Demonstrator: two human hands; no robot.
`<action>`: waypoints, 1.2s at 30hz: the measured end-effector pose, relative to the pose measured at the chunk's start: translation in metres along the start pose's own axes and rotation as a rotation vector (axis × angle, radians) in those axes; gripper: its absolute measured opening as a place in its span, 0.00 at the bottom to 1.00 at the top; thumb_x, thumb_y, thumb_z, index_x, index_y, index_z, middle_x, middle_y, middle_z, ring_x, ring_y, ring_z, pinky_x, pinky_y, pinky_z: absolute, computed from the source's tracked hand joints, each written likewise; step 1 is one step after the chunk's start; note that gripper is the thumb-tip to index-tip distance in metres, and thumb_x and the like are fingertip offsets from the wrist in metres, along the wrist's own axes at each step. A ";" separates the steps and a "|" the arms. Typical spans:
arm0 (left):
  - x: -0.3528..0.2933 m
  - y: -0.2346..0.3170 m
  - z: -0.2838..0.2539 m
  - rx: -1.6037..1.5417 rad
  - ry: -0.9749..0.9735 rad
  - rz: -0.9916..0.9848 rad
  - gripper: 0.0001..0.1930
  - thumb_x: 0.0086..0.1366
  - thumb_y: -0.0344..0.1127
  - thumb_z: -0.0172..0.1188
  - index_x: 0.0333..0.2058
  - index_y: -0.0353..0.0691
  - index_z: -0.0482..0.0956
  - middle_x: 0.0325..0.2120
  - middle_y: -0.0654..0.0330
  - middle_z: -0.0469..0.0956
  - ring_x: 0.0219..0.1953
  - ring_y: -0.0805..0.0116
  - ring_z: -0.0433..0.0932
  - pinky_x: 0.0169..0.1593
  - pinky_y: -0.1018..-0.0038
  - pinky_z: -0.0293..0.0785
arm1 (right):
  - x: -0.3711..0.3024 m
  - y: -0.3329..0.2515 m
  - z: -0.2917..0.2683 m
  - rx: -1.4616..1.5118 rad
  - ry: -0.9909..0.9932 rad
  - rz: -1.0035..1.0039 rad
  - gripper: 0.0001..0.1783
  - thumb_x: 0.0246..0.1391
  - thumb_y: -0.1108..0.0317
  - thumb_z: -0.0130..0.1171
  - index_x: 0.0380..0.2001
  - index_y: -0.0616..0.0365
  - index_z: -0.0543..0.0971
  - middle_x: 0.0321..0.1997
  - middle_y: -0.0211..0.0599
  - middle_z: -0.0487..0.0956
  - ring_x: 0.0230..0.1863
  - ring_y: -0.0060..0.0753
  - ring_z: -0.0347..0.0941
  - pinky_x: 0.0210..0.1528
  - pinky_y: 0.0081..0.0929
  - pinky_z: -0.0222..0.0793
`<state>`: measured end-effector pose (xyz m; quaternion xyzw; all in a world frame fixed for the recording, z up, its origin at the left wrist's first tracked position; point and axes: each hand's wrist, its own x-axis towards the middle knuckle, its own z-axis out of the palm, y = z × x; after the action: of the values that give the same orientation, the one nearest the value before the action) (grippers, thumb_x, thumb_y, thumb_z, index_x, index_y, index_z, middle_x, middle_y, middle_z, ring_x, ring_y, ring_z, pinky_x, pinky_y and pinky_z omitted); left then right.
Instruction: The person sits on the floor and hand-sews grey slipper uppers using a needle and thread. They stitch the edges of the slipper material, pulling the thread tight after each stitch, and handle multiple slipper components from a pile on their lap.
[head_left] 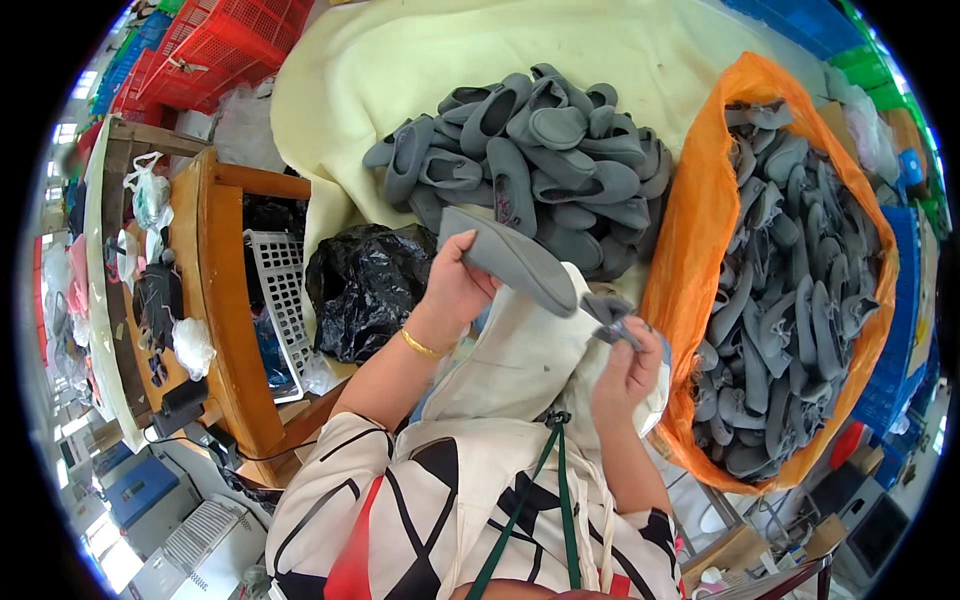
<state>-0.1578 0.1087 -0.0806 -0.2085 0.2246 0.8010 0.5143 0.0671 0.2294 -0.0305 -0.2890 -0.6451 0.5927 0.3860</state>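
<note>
Patterned top [345,505]: nearest the lens in the head view, a green cord [569,500] hangs down its front.
Gray shoe [518,262]: held aloft over the worker's pale apron [510,365], between the body and a pile of gray shoes [500,115] on pale yellow cloth [345,85].
Left grip [455,290]: closed on one end of the shoe, thumb on the near face.
Right grip [632,375]: fingertips pinched on a small gray piece [606,310], near the shoe's other end.
Handling: the shoe looks light, soft and bendable, unlikely to slip or break; the sole edge or heel seems the surest hold.
Orange sack [680,270]: at right, packed with similar gray pieces [785,300].
</note>
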 end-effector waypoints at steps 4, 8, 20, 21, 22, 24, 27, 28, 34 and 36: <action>-0.052 -0.042 0.035 0.104 -0.136 -0.103 0.19 0.72 0.45 0.47 0.51 0.39 0.76 0.45 0.59 0.83 0.43 0.63 0.83 0.47 0.67 0.80 | -0.003 -0.022 0.035 0.103 0.064 -0.135 0.09 0.69 0.72 0.48 0.49 0.61 0.71 0.50 0.34 0.73 0.52 0.22 0.67 0.57 0.22 0.63; -0.083 -0.043 0.025 0.930 -0.205 -0.164 0.18 0.69 0.39 0.59 0.54 0.37 0.76 0.49 0.62 0.81 0.47 0.74 0.78 0.50 0.72 0.74 | -0.003 -0.037 0.032 0.284 0.186 0.061 0.08 0.70 0.72 0.47 0.45 0.63 0.73 0.46 0.35 0.76 0.46 0.22 0.71 0.52 0.23 0.66; -0.143 -0.111 0.004 0.188 0.128 -0.316 0.13 0.70 0.40 0.58 0.43 0.36 0.76 0.40 0.60 0.79 0.42 0.70 0.78 0.53 0.74 0.75 | -0.037 0.002 0.008 -0.075 -0.069 0.369 0.09 0.67 0.65 0.56 0.40 0.60 0.77 0.36 0.24 0.76 0.37 0.15 0.67 0.41 0.16 0.65; -0.145 -0.114 0.005 0.224 0.174 -0.300 0.12 0.71 0.41 0.57 0.42 0.38 0.77 0.39 0.61 0.79 0.43 0.70 0.77 0.51 0.73 0.76 | -0.039 0.012 0.005 -0.129 -0.091 0.371 0.09 0.66 0.65 0.57 0.40 0.60 0.77 0.35 0.23 0.76 0.36 0.16 0.66 0.40 0.17 0.65; -0.147 -0.115 -0.003 0.314 0.175 -0.315 0.12 0.71 0.41 0.57 0.42 0.37 0.77 0.39 0.61 0.78 0.43 0.70 0.77 0.50 0.73 0.76 | -0.043 0.019 0.003 -0.181 -0.114 0.373 0.09 0.66 0.65 0.58 0.40 0.60 0.78 0.34 0.23 0.76 0.36 0.16 0.66 0.40 0.17 0.64; -0.154 -0.111 -0.020 0.493 0.180 -0.335 0.13 0.71 0.42 0.57 0.42 0.37 0.77 0.39 0.62 0.78 0.44 0.70 0.77 0.50 0.74 0.75 | -0.051 0.027 0.001 -0.177 -0.092 0.363 0.10 0.66 0.64 0.58 0.40 0.60 0.78 0.34 0.23 0.76 0.36 0.16 0.66 0.40 0.17 0.65; -0.169 -0.106 -0.022 1.182 0.006 -0.189 0.14 0.70 0.42 0.59 0.39 0.34 0.79 0.33 0.61 0.81 0.36 0.68 0.80 0.43 0.72 0.76 | -0.057 0.030 0.004 -0.169 -0.034 0.367 0.11 0.66 0.63 0.58 0.41 0.61 0.78 0.34 0.25 0.77 0.36 0.18 0.68 0.40 0.19 0.66; -0.173 -0.104 -0.017 1.445 -0.087 -0.118 0.14 0.69 0.42 0.60 0.38 0.34 0.80 0.31 0.60 0.82 0.34 0.68 0.80 0.41 0.72 0.76 | -0.057 0.029 0.005 -0.169 -0.021 0.376 0.12 0.65 0.63 0.58 0.41 0.61 0.78 0.33 0.27 0.78 0.35 0.19 0.69 0.40 0.21 0.67; -0.164 -0.106 0.006 2.231 -0.178 0.351 0.18 0.63 0.47 0.61 0.28 0.35 0.82 0.22 0.50 0.79 0.26 0.49 0.80 0.32 0.60 0.75 | -0.060 0.031 0.007 -0.221 -0.054 0.279 0.12 0.65 0.62 0.59 0.42 0.62 0.78 0.33 0.28 0.78 0.34 0.20 0.69 0.39 0.21 0.68; -0.159 -0.107 -0.002 2.242 -0.195 0.431 0.16 0.63 0.45 0.61 0.27 0.35 0.82 0.20 0.51 0.79 0.24 0.51 0.79 0.30 0.62 0.75 | -0.061 0.032 0.007 -0.244 -0.075 0.256 0.12 0.65 0.62 0.59 0.42 0.61 0.78 0.33 0.27 0.77 0.35 0.18 0.69 0.40 0.19 0.67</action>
<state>0.0022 0.0311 -0.0075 0.4730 0.8025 0.2344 0.2779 0.0913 0.1793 -0.0717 -0.3911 -0.6840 0.5648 0.2452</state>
